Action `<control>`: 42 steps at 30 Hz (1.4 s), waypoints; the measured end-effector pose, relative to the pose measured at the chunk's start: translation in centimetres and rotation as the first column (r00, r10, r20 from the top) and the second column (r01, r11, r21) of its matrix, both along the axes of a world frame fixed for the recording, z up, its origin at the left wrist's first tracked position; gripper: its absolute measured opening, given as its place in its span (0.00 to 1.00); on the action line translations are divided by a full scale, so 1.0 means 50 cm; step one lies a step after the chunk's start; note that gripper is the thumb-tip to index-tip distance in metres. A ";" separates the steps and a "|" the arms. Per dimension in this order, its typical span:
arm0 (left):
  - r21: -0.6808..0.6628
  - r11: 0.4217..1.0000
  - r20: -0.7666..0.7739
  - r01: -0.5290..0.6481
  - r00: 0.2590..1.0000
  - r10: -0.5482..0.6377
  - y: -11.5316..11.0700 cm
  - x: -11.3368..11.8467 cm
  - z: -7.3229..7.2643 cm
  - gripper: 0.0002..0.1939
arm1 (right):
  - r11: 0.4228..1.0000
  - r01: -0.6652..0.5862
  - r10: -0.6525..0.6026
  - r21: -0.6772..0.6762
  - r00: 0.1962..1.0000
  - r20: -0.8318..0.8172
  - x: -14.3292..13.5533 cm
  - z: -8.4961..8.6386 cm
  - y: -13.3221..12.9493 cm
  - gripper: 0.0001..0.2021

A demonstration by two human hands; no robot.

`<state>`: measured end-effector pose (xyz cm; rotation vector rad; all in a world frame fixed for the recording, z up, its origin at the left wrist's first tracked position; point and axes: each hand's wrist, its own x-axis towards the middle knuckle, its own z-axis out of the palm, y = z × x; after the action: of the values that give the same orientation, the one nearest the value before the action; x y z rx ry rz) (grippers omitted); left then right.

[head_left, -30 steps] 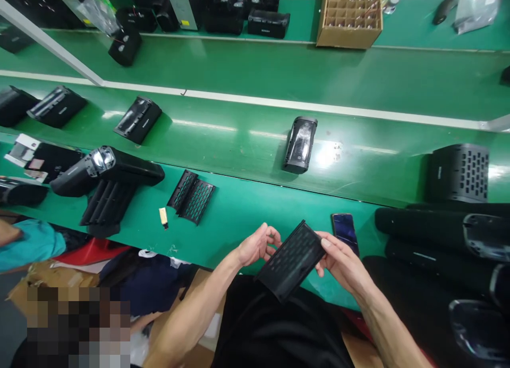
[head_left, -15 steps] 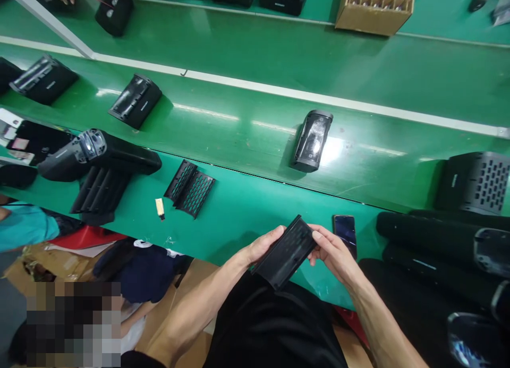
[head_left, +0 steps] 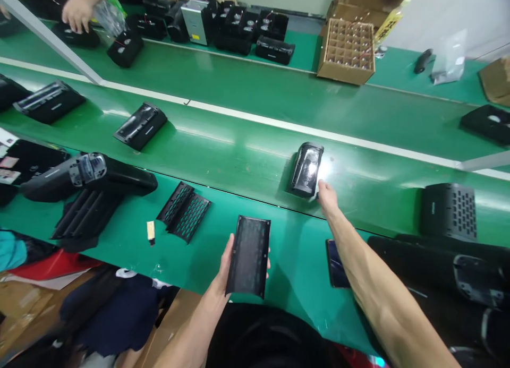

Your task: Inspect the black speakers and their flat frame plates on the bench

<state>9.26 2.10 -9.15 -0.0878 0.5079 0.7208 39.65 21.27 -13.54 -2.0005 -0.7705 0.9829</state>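
Your left hand point(head_left: 222, 275) grips a black, rectangular plastic panel point(head_left: 249, 256) over the smooth green worktop point(head_left: 295, 262). Farther out, black slotted plastic panels point(head_left: 193, 215) lie loose, apparently left to handle. Beyond, your right hand point(head_left: 329, 196) meets the corner of a black, rounded, box-shaped unit point(head_left: 307, 169); its grip cannot be told. Held panel and unit are apart, any joining seemingly undone.
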 end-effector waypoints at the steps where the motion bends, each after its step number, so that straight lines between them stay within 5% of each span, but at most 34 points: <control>1: 0.023 0.999 -0.002 -0.027 1.000 0.027 -0.002 -0.008 0.001 0.52 | 1.000 -0.001 0.001 -0.002 0.999 0.032 -0.013 -0.009 0.019 0.18; 3: 0.051 0.996 -0.009 -0.072 0.997 0.073 -0.007 -0.024 0.001 0.53 | 1.000 -0.008 0.009 -0.007 0.997 0.078 -0.044 -0.020 0.040 0.20; 7: 0.047 0.984 -0.011 -0.172 0.985 0.172 -0.011 -0.042 -0.005 0.54 | 0.997 -0.080 0.081 -0.008 0.994 0.069 -0.105 -0.029 0.064 0.46; 9: 0.032 0.972 -0.013 -0.233 0.972 0.234 -0.007 -0.043 -0.008 0.53 | 0.993 -0.118 0.118 -0.008 0.993 0.013 -0.134 -0.032 0.085 0.52; 16: 0.066 0.937 -0.005 -0.344 0.939 0.345 0.019 -0.027 -0.006 0.53 | 0.989 -0.143 0.146 0.029 0.968 -0.203 -0.186 0.021 0.117 0.36; 19: 0.079 0.937 -0.016 -0.340 0.940 0.342 0.023 -0.017 -0.008 0.56 | 0.976 -0.217 0.211 0.021 0.913 -0.350 -0.153 0.079 0.050 0.26; 23: 0.081 0.940 -0.012 -0.332 0.943 0.334 0.019 0.012 -0.018 0.56 | 0.948 -0.316 0.260 -0.027 0.823 -0.504 -0.093 0.163 -0.113 0.29; 30: 0.016 0.945 -0.010 -0.328 0.945 0.328 0.006 0.117 -0.023 0.51 | 0.875 -0.480 0.454 -0.070 0.862 -0.226 -0.098 0.278 -0.351 0.54; 35: 0.056 0.944 0.043 -0.324 0.946 0.322 -0.005 0.184 0.003 0.46 | 0.839 -0.522 0.533 -0.152 0.845 0.038 -0.123 0.306 -0.412 0.55; 42: 0.148 0.938 0.067 -0.313 0.950 0.306 -0.028 0.213 0.019 0.46 | 0.821 -0.554 0.571 -0.141 0.802 0.175 -0.129 0.293 -0.439 0.54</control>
<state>19.91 0.68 -8.22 -0.0357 0.3978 1.0634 33.19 -0.67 1.11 -2.0030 -1.5316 1.1524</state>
